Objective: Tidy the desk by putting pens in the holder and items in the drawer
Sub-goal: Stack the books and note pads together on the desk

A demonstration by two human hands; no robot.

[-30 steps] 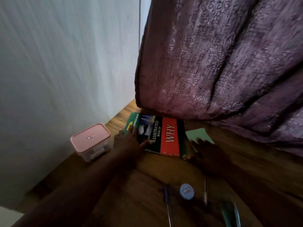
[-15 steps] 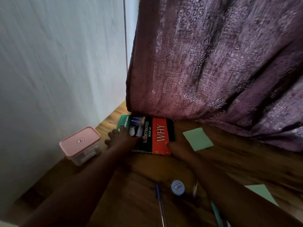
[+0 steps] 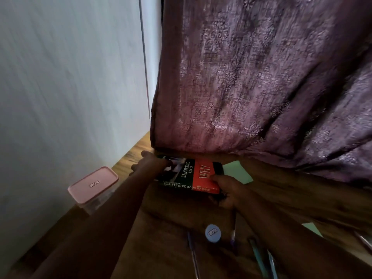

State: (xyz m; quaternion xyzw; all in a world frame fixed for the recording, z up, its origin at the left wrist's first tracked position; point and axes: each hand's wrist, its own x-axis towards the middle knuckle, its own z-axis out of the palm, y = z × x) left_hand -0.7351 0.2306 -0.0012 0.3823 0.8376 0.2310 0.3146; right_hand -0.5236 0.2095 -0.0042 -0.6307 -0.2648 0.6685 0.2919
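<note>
A book (image 3: 193,175) titled "Illustrated Book of Why", with a black, green and red cover, is tilted up off the wooden desk (image 3: 291,190) at the foot of the curtain. My left hand (image 3: 150,162) grips its far left end. My right hand (image 3: 227,188) grips its near right corner, thumb on the red cover. Several pens lie on the desk near me: a blue one (image 3: 193,254), a thin one (image 3: 233,230) and teal ones (image 3: 261,258).
A pink-lidded clear box (image 3: 93,184) stands by the white wall on the left. A small blue-capped bottle (image 3: 213,232) stands among the pens. Green sticky notes (image 3: 238,174) (image 3: 312,228) lie right of the book. A purple curtain (image 3: 261,87) hangs over the desk's back.
My right hand moved left from the green note to the book's right corner and took hold. Both hands now lift the book's near edge off the desk.
</note>
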